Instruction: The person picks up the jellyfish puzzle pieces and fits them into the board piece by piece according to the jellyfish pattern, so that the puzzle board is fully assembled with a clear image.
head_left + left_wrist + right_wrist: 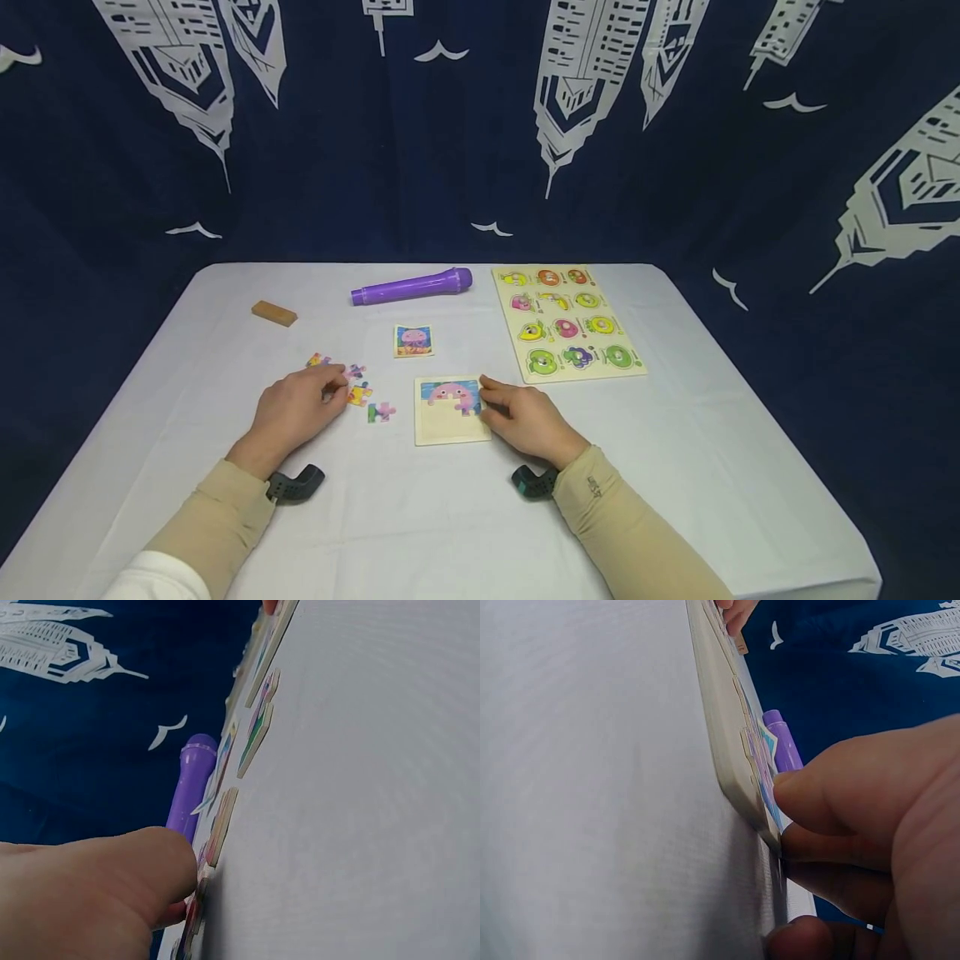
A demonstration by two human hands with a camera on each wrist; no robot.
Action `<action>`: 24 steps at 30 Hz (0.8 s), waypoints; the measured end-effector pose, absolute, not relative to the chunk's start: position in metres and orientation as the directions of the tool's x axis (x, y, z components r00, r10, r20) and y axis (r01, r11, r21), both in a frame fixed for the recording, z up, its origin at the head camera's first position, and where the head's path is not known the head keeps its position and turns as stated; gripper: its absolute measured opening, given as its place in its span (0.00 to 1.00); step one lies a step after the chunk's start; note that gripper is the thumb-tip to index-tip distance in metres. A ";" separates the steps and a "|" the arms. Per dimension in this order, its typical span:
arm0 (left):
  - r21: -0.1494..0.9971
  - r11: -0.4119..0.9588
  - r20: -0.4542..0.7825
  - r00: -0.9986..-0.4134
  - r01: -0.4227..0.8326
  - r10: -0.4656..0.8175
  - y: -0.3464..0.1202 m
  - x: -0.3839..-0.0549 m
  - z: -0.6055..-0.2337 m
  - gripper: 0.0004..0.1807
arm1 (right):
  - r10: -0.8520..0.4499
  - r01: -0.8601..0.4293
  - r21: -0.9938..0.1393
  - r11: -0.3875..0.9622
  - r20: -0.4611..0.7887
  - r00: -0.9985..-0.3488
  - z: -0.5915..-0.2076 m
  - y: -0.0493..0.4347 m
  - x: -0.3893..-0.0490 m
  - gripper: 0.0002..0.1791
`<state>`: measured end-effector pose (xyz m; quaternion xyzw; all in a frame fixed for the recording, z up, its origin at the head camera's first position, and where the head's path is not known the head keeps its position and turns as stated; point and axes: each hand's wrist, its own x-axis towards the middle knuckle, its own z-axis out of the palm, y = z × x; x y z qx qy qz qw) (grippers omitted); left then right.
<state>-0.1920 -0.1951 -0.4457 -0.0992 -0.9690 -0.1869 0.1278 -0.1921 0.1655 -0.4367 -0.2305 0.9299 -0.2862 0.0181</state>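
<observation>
Left hand (296, 410) is over at the left, w/ fingers curled down at the loose multicoloured jigsaw pcs (381, 412); can't tell if thumb & fingers are clamped on 1 or just touching. At least 4 pcs show, scattered right next to that hand & to its right.

Right hand (534, 419) has thumb & fingers clamped on the right edge of a square pale-wood puzzle tray (450, 430), flat on the surface (420, 525) (white cloth-covered), right of the pcs. Tray's far part is filled w/ a pink cartoon creature on blue; near part is bare wood.

Just beyond the tray, slightly left: small square pic card (414, 341), same sort of pink creature. Farther back: purple plastic toy mic (411, 287), lying approx. left-right, head end at right. Far left: small brown rectangular block (274, 313). Far right: big cream board w/ 12 colourful fruit pics (568, 323). Behind it all: dark-blue cloth w/ white building prints (450, 142). Both sleeves (630, 525) are beige; 1 black device per wrist.
</observation>
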 end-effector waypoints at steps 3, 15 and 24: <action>0.372 0.903 0.292 -0.950 0.217 0.107 -0.197 -0.193 -0.446 0.06 | -0.440 -0.419 -0.539 0.731 0.097 -0.893 -0.437 0.165 -0.193 0.23; 0.370 0.921 0.232 -0.972 0.121 0.034 -0.192 -0.198 -0.448 0.17 | -0.425 -0.392 -0.540 0.745 0.068 -0.903 -0.435 0.165 -0.193 0.23; 0.379 0.923 0.230 -0.973 0.061 -0.030 -0.191 -0.196 -0.447 0.20 | -0.419 -0.381 -0.554 0.740 0.062 -0.906 -0.435 0.165 -0.192 0.23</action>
